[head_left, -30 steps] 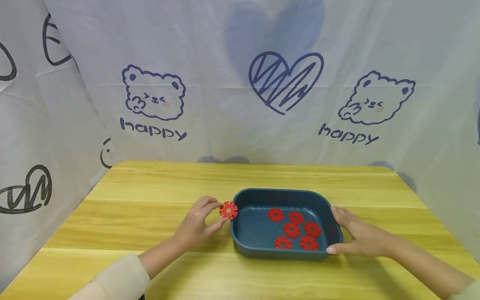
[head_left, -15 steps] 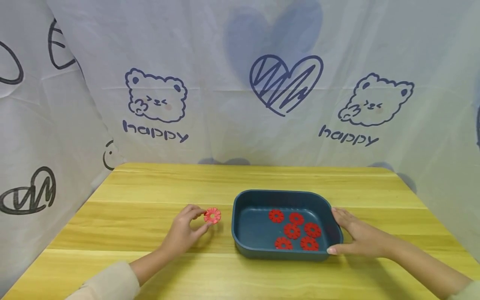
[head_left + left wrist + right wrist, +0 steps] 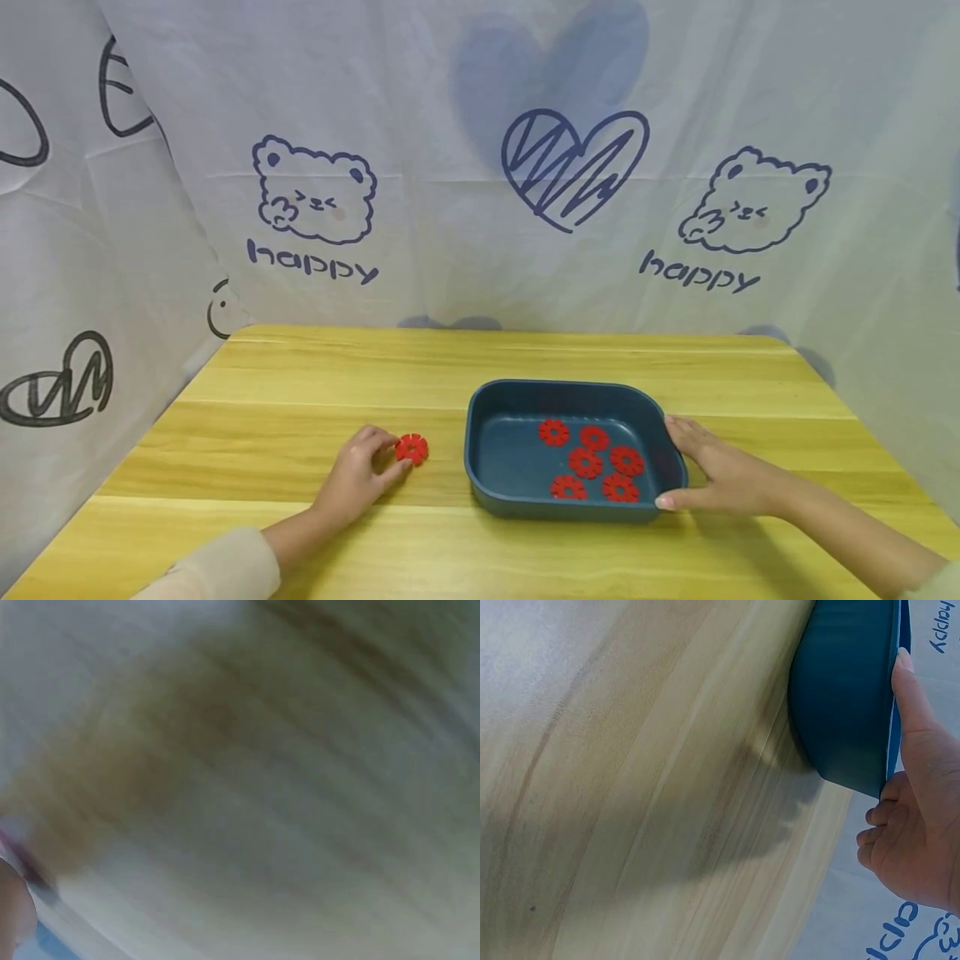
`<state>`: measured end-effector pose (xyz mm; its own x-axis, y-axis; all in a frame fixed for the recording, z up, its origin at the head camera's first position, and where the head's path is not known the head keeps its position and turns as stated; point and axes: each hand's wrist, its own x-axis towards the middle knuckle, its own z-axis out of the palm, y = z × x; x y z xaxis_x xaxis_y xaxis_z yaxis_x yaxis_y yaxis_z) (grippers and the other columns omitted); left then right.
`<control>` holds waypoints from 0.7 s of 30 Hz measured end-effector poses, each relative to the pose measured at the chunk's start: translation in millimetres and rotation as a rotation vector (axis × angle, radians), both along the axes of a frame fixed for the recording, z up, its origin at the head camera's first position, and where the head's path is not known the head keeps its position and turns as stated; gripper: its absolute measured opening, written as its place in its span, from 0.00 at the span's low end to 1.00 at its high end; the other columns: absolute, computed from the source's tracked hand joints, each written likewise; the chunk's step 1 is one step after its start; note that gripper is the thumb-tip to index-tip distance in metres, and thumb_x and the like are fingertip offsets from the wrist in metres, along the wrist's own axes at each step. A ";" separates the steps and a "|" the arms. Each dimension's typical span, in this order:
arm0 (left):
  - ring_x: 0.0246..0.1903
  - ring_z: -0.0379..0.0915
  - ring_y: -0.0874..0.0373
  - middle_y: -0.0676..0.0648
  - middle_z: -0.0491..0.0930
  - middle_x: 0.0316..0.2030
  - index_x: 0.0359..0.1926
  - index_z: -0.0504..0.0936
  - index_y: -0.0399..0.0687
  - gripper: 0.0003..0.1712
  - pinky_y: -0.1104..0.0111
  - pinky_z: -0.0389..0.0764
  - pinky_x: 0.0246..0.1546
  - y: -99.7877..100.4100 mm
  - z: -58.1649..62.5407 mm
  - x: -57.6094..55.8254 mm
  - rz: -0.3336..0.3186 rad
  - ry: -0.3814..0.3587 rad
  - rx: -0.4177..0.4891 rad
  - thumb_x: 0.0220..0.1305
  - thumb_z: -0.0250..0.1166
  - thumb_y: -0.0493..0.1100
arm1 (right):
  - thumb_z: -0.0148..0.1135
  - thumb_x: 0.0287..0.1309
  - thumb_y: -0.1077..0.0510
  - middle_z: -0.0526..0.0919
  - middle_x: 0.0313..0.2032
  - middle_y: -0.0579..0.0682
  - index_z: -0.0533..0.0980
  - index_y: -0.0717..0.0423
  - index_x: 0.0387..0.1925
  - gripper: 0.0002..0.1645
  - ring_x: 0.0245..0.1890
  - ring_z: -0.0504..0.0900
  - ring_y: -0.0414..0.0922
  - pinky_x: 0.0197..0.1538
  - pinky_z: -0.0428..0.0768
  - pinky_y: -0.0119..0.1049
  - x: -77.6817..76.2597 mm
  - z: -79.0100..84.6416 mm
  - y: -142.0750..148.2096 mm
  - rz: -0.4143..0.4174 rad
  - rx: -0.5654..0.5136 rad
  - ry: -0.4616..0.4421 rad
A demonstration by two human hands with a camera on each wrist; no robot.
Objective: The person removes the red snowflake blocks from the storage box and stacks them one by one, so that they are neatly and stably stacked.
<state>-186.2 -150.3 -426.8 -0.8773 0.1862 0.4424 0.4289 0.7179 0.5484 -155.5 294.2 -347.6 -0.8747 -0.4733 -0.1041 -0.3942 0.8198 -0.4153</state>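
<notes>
Just left of the blue bin, the left hand is pinching a red disc, seemingly setting it down on the table; the next move is probably calling for a clean parting of thumb and finger. The right hand is gripping the bin's right end, while six more discs are lying inside, mostly toward that end.

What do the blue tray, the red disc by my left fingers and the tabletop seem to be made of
Blue tray: probably plastic, smooth with a soft sheen; coated metal isn't ruled out.
Red disc: likely plastic, judging by its even colour and regular notches; finish is hard to tell.
Tabletop: wood-look, smooth, with grain streaks and a pale reflection; real wood or laminate, I can't tell.
</notes>
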 end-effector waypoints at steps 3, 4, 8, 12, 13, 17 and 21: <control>0.30 0.68 0.62 0.47 0.77 0.32 0.35 0.82 0.34 0.14 0.72 0.75 0.30 0.4 -2.7 0.4 0.011 -0.006 -0.005 0.47 0.73 0.37 | 0.65 0.48 0.38 0.47 0.67 0.75 0.46 0.76 0.67 0.63 0.65 0.47 0.73 0.59 0.56 0.69 0.3 -0.2 0.0 0.003 -0.002 0.001; 0.29 0.68 0.62 0.47 0.77 0.31 0.35 0.82 0.34 0.14 0.72 0.74 0.29 0.4 -3.4 0.7 0.012 -0.004 -0.005 0.46 0.73 0.37 | 0.65 0.48 0.38 0.47 0.67 0.75 0.46 0.76 0.67 0.63 0.65 0.47 0.73 0.59 0.56 0.68 0.4 -0.2 0.0 0.004 -0.001 0.002; 0.29 0.67 0.63 0.47 0.77 0.31 0.34 0.82 0.34 0.13 0.73 0.73 0.29 0.2 -5.1 1.0 0.011 0.006 -0.001 0.46 0.73 0.36 | 0.65 0.48 0.38 0.48 0.67 0.75 0.46 0.76 0.67 0.63 0.65 0.47 0.73 0.59 0.56 0.68 -0.1 0.1 0.2 0.004 0.009 0.005; 0.30 0.69 0.62 0.47 0.77 0.32 0.34 0.82 0.34 0.13 0.71 0.75 0.31 -0.7 -5.7 0.8 0.014 0.004 -0.011 0.46 0.73 0.36 | 0.65 0.48 0.37 0.47 0.67 0.75 0.46 0.76 0.67 0.63 0.65 0.47 0.73 0.59 0.56 0.69 -0.5 0.3 0.2 0.002 0.022 0.003; 0.31 0.70 0.61 0.47 0.78 0.32 0.34 0.82 0.34 0.13 0.71 0.76 0.32 -1.1 -5.9 0.8 0.017 0.002 -0.015 0.46 0.72 0.36 | 0.65 0.48 0.37 0.47 0.66 0.76 0.46 0.76 0.67 0.63 0.65 0.47 0.73 0.59 0.56 0.69 -0.5 0.4 0.2 0.002 0.025 0.003; 0.34 0.72 0.59 0.46 0.78 0.33 0.36 0.82 0.33 0.14 0.68 0.78 0.35 -3.7 -6.2 1.7 0.030 -0.003 -0.033 0.47 0.72 0.36 | 0.65 0.48 0.37 0.46 0.67 0.76 0.45 0.76 0.67 0.64 0.65 0.46 0.74 0.60 0.55 0.69 -0.6 1.2 0.1 0.002 0.021 -0.001; 0.34 0.71 0.60 0.46 0.77 0.34 0.37 0.82 0.33 0.15 0.69 0.77 0.34 -6.8 -5.0 3.4 0.029 -0.030 -0.046 0.48 0.72 0.37 | 0.65 0.47 0.37 0.46 0.67 0.75 0.46 0.75 0.67 0.64 0.65 0.46 0.73 0.60 0.54 0.69 -0.6 2.4 -0.5 0.000 0.006 -0.003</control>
<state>-182.8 -157.1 -431.8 -0.8954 0.1795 0.4075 0.3911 0.7546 0.5269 -156.0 293.7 -345.2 -0.8744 -0.4728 -0.1093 -0.3931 0.8222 -0.4117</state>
